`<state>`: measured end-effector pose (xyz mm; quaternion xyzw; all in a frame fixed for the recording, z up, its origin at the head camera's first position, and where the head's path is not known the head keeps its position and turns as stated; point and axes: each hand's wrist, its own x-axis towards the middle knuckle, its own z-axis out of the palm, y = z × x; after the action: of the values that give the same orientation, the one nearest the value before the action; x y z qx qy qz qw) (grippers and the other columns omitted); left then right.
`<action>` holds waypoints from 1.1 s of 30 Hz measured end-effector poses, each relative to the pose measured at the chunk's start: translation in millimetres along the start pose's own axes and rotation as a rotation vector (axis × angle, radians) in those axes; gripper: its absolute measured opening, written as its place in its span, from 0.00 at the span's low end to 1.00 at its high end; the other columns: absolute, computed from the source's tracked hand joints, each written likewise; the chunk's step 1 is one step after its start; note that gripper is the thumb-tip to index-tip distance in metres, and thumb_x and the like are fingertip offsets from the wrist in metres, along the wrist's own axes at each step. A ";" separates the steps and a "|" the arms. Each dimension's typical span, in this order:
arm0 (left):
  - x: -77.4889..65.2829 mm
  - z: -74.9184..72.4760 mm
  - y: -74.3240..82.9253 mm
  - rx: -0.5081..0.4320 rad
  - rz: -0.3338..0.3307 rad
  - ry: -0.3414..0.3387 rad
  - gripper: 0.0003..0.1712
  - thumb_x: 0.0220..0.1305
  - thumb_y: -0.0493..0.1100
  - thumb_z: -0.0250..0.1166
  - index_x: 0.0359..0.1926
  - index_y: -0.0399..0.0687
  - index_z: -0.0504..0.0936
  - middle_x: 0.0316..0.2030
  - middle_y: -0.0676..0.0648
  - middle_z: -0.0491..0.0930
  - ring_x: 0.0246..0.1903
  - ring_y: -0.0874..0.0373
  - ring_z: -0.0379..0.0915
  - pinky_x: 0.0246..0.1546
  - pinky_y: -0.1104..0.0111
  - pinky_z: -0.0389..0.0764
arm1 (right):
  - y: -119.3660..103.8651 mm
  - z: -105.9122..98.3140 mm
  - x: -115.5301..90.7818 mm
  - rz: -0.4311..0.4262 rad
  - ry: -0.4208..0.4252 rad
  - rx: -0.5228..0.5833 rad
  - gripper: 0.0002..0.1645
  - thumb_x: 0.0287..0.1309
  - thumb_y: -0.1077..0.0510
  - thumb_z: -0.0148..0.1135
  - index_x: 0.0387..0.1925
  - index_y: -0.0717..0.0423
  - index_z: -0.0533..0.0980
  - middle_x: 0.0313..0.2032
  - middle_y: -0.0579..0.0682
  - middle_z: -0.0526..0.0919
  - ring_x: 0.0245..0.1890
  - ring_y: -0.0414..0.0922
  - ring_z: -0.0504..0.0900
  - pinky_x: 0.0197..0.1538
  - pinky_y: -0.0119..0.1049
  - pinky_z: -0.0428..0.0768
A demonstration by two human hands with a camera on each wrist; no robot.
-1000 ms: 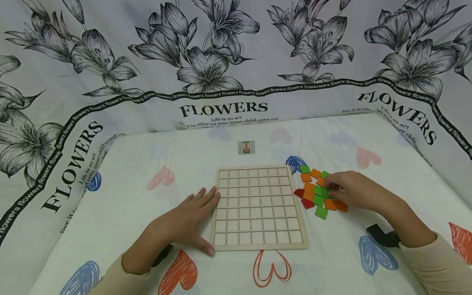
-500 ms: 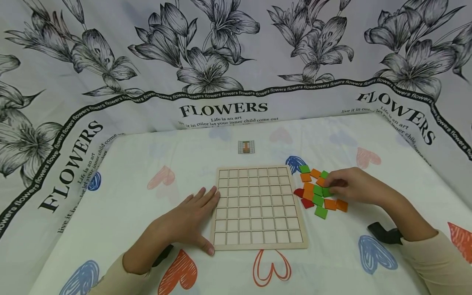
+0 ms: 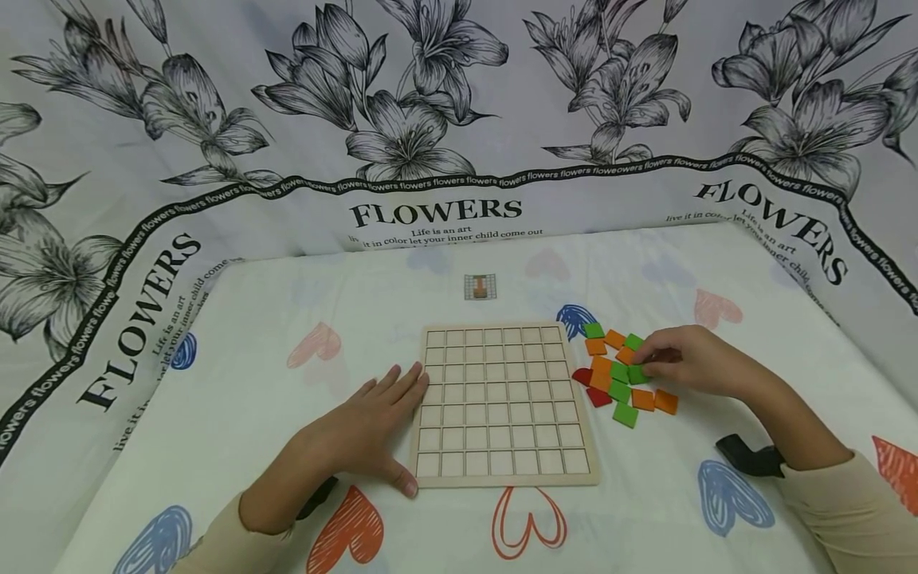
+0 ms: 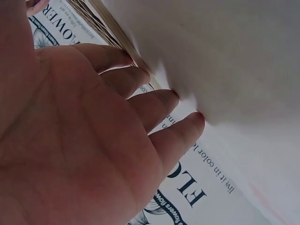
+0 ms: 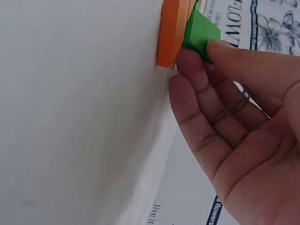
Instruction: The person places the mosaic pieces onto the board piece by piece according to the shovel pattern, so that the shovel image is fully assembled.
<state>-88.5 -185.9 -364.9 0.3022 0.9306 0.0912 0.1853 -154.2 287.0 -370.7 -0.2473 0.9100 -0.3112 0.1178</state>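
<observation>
On the cloth-covered counter (image 3: 387,291), I see the wooden grid board (image 3: 505,405) lying flat between the left and right edges. The person's left grip (image 3: 366,426) is open, fingers extended, their tips at the board's left side, the thumb by its near-left corner. The right grip (image 3: 692,363) pinches a green tile (image 5: 203,33) between thumb and finger, beside the loose orange, green and red tiles (image 3: 601,376); these lie between the board and the counter's right edge. In my head view, a small printed card (image 3: 480,287) lies near the far edge
</observation>
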 end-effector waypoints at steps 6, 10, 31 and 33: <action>-0.6 -0.3 -0.1 0.008 -0.007 -0.002 0.80 0.36 0.79 0.71 0.79 0.39 0.46 0.78 0.39 0.41 0.76 0.36 0.35 0.69 0.41 0.50 | -4.7 0.6 3.1 -0.030 0.034 0.011 0.11 0.57 0.68 0.70 0.41 0.54 0.86 0.40 0.45 0.86 0.38 0.43 0.82 0.43 0.30 0.82; -0.5 -0.1 1.0 0.003 -0.006 -0.004 0.80 0.36 0.78 0.72 0.79 0.39 0.46 0.79 0.39 0.40 0.76 0.38 0.35 0.69 0.42 0.50 | -7.4 0.7 6.8 -0.032 0.051 0.010 0.10 0.58 0.68 0.70 0.39 0.52 0.86 0.39 0.43 0.86 0.37 0.41 0.82 0.42 0.31 0.82; 1.1 1.7 2.1 -0.004 -0.025 -0.019 0.80 0.35 0.78 0.72 0.80 0.41 0.45 0.79 0.41 0.39 0.76 0.38 0.33 0.69 0.41 0.48 | -13.8 -9.2 41.7 0.152 -0.054 0.201 0.10 0.63 0.61 0.68 0.45 0.59 0.85 0.40 0.51 0.88 0.37 0.47 0.84 0.45 0.37 0.80; 1.0 1.6 1.5 -0.011 -0.021 -0.018 0.80 0.36 0.77 0.72 0.80 0.40 0.45 0.79 0.40 0.39 0.76 0.38 0.32 0.69 0.40 0.48 | -15.4 -9.5 45.9 0.159 -0.059 0.204 0.09 0.63 0.61 0.67 0.43 0.59 0.86 0.40 0.51 0.87 0.38 0.48 0.83 0.44 0.38 0.80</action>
<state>-87.9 -184.0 -366.3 0.2920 0.9316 0.0918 0.1961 -190.9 257.3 -356.4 -0.1702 0.8865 -0.3844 0.1931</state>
